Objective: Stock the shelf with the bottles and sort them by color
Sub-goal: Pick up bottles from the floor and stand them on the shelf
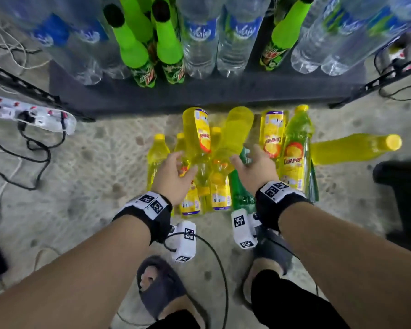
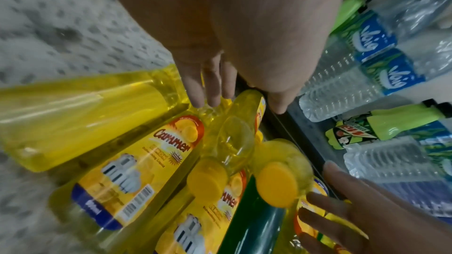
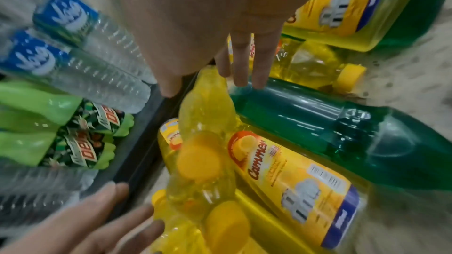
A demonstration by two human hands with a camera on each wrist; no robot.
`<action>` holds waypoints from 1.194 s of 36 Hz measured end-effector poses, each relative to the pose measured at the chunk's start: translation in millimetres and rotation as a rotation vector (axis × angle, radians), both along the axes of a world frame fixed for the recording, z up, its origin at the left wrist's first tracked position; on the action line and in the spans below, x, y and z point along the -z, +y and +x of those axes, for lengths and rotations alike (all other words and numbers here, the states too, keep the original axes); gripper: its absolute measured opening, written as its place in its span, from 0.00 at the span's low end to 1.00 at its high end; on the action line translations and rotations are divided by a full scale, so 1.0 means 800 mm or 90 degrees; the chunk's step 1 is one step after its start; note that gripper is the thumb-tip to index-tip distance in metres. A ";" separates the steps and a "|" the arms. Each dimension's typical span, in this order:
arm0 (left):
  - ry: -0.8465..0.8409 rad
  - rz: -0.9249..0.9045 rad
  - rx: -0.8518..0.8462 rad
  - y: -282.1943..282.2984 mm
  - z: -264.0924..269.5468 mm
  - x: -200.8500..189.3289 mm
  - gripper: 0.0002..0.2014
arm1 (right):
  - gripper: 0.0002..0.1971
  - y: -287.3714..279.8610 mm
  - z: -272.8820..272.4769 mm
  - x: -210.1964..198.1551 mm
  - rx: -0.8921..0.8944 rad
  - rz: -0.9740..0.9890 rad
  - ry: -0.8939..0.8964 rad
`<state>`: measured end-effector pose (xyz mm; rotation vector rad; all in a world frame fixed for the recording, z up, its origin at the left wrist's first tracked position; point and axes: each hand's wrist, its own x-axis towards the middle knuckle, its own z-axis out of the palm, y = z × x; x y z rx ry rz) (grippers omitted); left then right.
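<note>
Several yellow bottles (image 1: 292,162) lie in a pile on the floor in front of the shelf (image 1: 199,96). Two of them, one labelled (image 1: 197,134) and one plain (image 1: 237,131), slant on top of the pile with their yellow caps (image 2: 208,177) (image 3: 198,161) toward me. My left hand (image 1: 184,162) (image 2: 244,101) is beside the labelled one's neck, fingers spread and holding nothing. My right hand (image 1: 246,155) (image 3: 208,84) is to the right of the plain one, fingers straight, over a dark green bottle (image 1: 240,188) (image 3: 318,115).
The shelf holds clear water bottles (image 1: 199,43) and bright green soda bottles (image 1: 133,48), mixed together. One yellow bottle (image 1: 354,148) lies apart at the right. A power strip (image 1: 29,115) and cables lie on the left, a dark box (image 1: 401,186) on the right.
</note>
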<state>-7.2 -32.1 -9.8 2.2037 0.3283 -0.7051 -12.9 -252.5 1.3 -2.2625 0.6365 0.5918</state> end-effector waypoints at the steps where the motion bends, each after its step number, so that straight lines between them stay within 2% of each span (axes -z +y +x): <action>1: 0.003 0.002 0.015 -0.001 0.004 0.010 0.30 | 0.26 0.001 0.001 0.011 -0.022 -0.001 -0.015; 5: 0.006 0.006 0.100 0.000 0.018 0.041 0.27 | 0.23 -0.007 0.007 0.038 -0.135 -0.006 -0.052; 8: 0.020 0.002 0.135 0.003 0.027 0.050 0.27 | 0.24 -0.018 0.016 0.047 -0.142 0.010 -0.086; 10: 0.036 0.008 0.128 0.000 0.031 0.055 0.30 | 0.28 -0.020 0.018 0.055 -0.111 0.027 -0.072; 14: 0.110 -0.014 0.047 -0.008 0.033 0.072 0.46 | 0.47 -0.005 0.021 0.060 0.018 0.101 -0.026; 18: 0.140 -0.074 -0.020 -0.001 0.034 0.096 0.60 | 0.55 0.009 0.030 0.055 0.114 0.149 0.023; 21: 0.166 -0.122 -0.075 0.004 0.039 0.092 0.60 | 0.65 0.009 0.032 0.040 0.176 0.213 0.052; 23: 0.196 -0.156 -0.092 0.010 0.037 0.081 0.55 | 0.65 0.006 0.030 0.028 0.184 0.234 0.062; 25: 0.229 -0.187 -0.116 0.011 0.033 0.052 0.51 | 0.57 0.006 0.024 0.005 0.187 0.250 0.065; 28: 0.255 -0.212 -0.134 0.017 0.015 0.024 0.39 | 0.47 0.009 0.008 -0.029 0.187 0.262 0.058; 30: 0.275 -0.223 -0.157 0.024 0.000 0.008 0.44 | 0.44 0.011 -0.004 -0.055 0.186 0.263 0.050; 32: 0.283 -0.245 -0.173 0.022 -0.012 -0.040 0.43 | 0.44 0.012 -0.015 -0.084 0.188 0.270 0.046; 35: 0.274 -0.297 -0.200 0.014 -0.022 -0.131 0.25 | 0.43 0.010 -0.029 -0.134 0.173 0.259 0.061; 37: 0.270 -0.319 -0.212 0.013 -0.030 -0.175 0.16 | 0.43 0.009 -0.038 -0.170 0.160 0.265 0.076; 43: 0.253 -0.365 -0.213 0.018 -0.040 -0.307 0.15 | 0.40 0.012 -0.060 -0.291 0.153 0.296 0.063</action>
